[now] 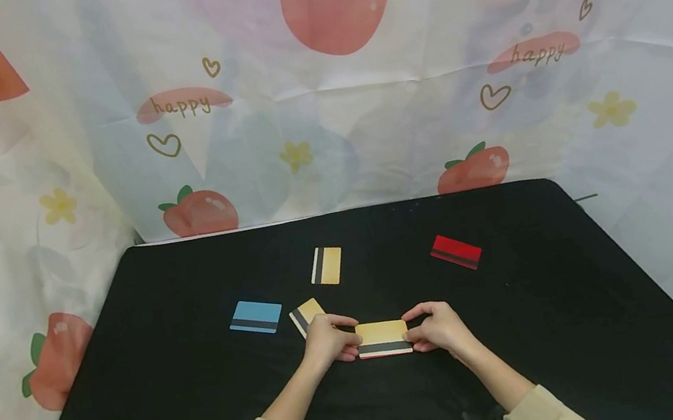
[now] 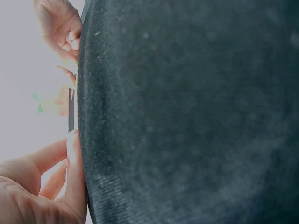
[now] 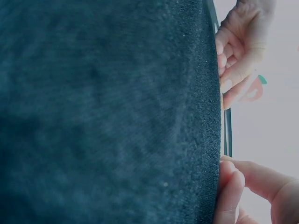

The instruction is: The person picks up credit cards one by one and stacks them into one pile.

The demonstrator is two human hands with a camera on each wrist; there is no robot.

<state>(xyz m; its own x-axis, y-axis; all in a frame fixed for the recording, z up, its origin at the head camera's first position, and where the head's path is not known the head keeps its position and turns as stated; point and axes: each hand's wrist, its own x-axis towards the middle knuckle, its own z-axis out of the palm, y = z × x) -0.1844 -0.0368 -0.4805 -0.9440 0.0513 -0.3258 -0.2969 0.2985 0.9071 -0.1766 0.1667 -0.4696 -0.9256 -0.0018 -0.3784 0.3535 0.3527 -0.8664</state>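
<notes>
Between the two hands lies a yellow-gold card with a dark stripe along its near side and a thin red edge showing beneath it. My left hand pinches its left end between thumb and fingers. At the right end my right hand pinches it the same way. Both wrist views show the hands low at the black surface, the left hand and the right hand each at an end of the card, which appears edge-on. Another gold card lies partly hidden behind the left hand.
A blue card with a dark stripe lies to the left on the black table. Farther back are a gold card and, to the right, a red card. A printed fabric curtain hangs behind the table's far edge.
</notes>
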